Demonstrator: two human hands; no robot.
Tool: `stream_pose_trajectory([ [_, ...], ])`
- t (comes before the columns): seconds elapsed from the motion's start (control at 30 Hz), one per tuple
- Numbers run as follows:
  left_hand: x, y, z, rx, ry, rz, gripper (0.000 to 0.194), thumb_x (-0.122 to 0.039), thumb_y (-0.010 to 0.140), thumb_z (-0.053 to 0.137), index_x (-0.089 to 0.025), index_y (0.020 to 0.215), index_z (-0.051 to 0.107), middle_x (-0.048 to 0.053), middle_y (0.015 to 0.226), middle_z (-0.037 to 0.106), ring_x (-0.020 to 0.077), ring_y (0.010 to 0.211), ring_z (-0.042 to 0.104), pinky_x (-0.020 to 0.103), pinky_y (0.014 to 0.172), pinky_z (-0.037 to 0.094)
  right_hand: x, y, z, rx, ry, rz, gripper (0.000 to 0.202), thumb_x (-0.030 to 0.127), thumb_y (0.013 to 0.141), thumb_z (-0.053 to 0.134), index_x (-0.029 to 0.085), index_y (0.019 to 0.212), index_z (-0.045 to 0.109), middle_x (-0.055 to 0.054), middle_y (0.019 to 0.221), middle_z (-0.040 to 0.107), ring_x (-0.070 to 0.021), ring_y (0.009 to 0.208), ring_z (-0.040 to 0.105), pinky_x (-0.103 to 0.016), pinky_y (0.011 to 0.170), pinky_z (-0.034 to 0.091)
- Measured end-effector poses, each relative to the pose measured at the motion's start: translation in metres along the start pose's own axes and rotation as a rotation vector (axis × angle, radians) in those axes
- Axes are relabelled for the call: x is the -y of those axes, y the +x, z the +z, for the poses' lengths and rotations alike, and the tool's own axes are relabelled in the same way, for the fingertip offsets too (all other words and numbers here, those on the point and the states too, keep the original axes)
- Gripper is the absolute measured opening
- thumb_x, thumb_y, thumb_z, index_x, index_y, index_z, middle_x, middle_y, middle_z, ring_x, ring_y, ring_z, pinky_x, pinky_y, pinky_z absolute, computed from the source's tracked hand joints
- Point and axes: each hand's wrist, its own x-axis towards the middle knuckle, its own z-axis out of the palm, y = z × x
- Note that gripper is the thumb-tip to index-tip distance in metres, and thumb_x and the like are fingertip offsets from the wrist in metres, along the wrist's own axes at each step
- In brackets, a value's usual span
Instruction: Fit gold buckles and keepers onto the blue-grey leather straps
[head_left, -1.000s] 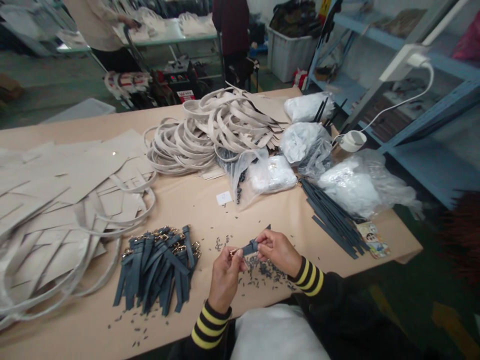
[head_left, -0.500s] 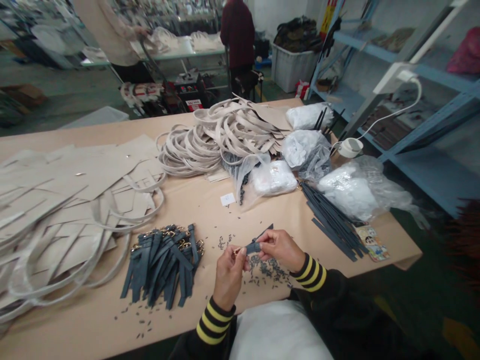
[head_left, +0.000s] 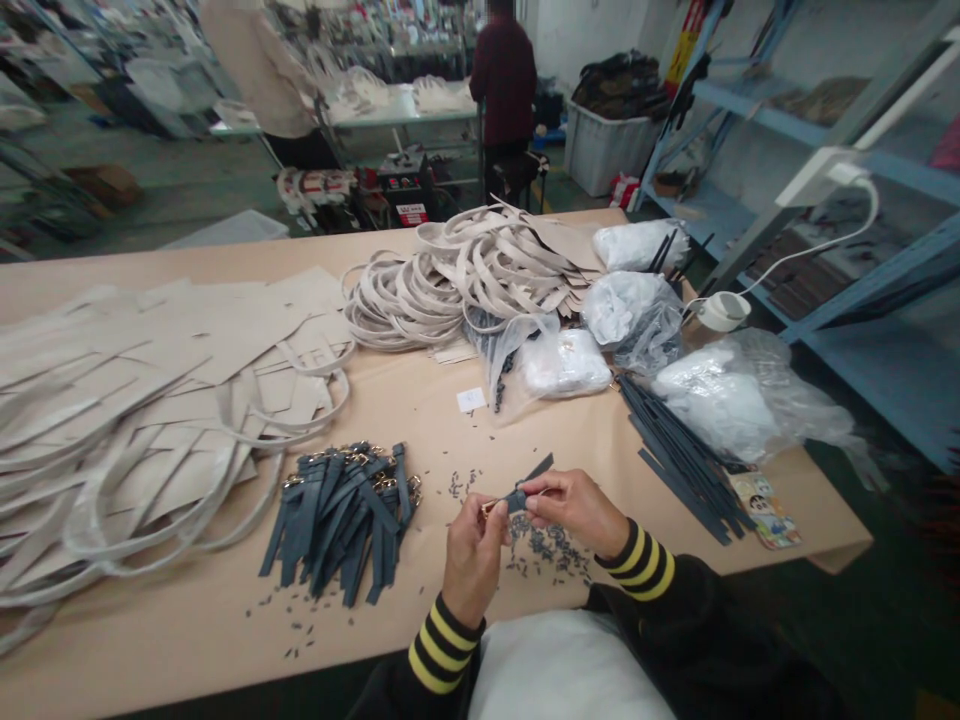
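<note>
Between my hands is a dark blue-grey strap (head_left: 517, 500), its far end pointing up and away. My left hand (head_left: 474, 555) pinches the strap's near end, where a bit of gold metal shows at the fingertips. My right hand (head_left: 577, 508) grips the strap's middle between thumb and fingers. Many small dark pieces (head_left: 551, 545) lie scattered on the table below my hands. To the left sits a pile of like straps with gold clasps (head_left: 341, 525). Further right lies a bundle of plain dark straps (head_left: 675, 455).
Beige panels with handles (head_left: 172, 400) cover the table's left side. A heap of beige straps (head_left: 465, 275) stands at the back, beside plastic bags of white material (head_left: 566, 362). A patterned card (head_left: 766, 510) lies near the right edge. Two people stand beyond the table.
The whole view has shifted, so the table and things appear further right. Both hands keep hold of the strap, with the right fingers slightly moved along it.
</note>
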Motion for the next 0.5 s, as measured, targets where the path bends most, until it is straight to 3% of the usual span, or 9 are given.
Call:
stream_pose_trajectory([
  [0.17, -0.004, -0.007, -0.001, -0.038, -0.015, 0.014, 0.023, -0.037, 0.085, 0.042, -0.016, 0.074, 0.046, -0.003, 0.054, 0.050, 0.0104, 0.050, 0.048, 0.023, 0.053, 0.038, -0.004, 0.001, 0.005, 0.082, 0.007, -0.021, 0.037, 0.039, 0.061, 0.070, 0.011, 0.082, 0.057, -0.003, 0.072, 0.061, -0.0122, 0.066, 0.059, -0.026, 0.066, 0.050],
  [0.3, -0.007, -0.016, -0.002, -0.089, 0.030, 0.046, 0.023, -0.033, 0.086, 0.040, -0.017, 0.071, 0.048, -0.002, 0.052, 0.050, 0.0104, 0.051, 0.049, 0.024, 0.056, 0.039, -0.005, 0.001, 0.009, 0.107, -0.150, -0.030, 0.037, 0.044, 0.063, 0.067, 0.012, 0.079, 0.057, -0.003, 0.069, 0.058, -0.0113, 0.063, 0.054, -0.021, 0.057, 0.046],
  [0.5, 0.003, -0.026, 0.004, -0.286, 0.337, 0.061, 0.030, -0.032, 0.088, 0.029, -0.018, 0.070, 0.049, 0.004, 0.062, 0.056, 0.0142, 0.060, 0.052, 0.028, 0.057, 0.035, -0.012, 0.016, 0.020, 0.201, -0.360, 0.050, 0.043, 0.053, 0.051, 0.067, 0.014, 0.069, 0.061, -0.006, 0.067, 0.060, -0.0179, 0.062, 0.057, -0.024, 0.053, 0.049],
])
